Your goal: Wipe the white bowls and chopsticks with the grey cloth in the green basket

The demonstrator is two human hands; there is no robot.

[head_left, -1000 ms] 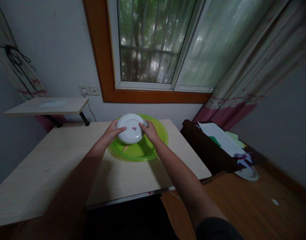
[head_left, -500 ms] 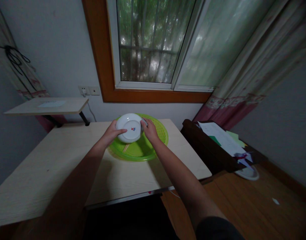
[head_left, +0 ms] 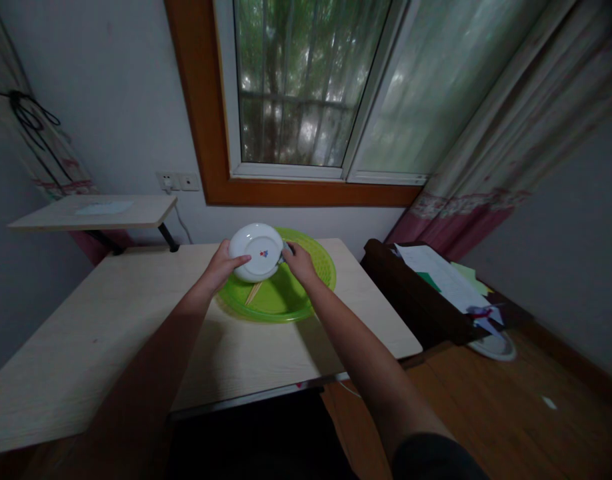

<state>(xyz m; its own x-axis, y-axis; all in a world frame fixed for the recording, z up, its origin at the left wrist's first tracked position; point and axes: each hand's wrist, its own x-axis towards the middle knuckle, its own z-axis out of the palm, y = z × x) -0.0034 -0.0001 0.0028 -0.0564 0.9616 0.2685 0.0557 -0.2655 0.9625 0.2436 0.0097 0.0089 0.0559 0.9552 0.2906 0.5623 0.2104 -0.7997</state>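
A white plate (head_left: 253, 261) with a small red and blue mark at its middle is held up and tilted so that this round face is towards me. My left hand (head_left: 221, 268) grips its left edge, thumb across the face. At the right edge my right hand (head_left: 300, 263) is closed around a small pale grey thing (head_left: 287, 253) that touches the plate; its kind cannot be made out. Below lies a round green plastic basket (head_left: 286, 313) with a perforated side. A pair of chopsticks (head_left: 253, 293) rests in it, partly hidden by the plate.
The basket stands on a pale wooden table (head_left: 136, 287) against the wall under the window. A raised shelf (head_left: 96, 212) is at the table's back left. To the right a dark brown piece of furniture (head_left: 411, 300) bears papers (head_left: 441, 273).
The plate has shifted slightly up and left in my left hand. More of the chopsticks shows beneath it. My right hand has turned a little at the plate's right edge.
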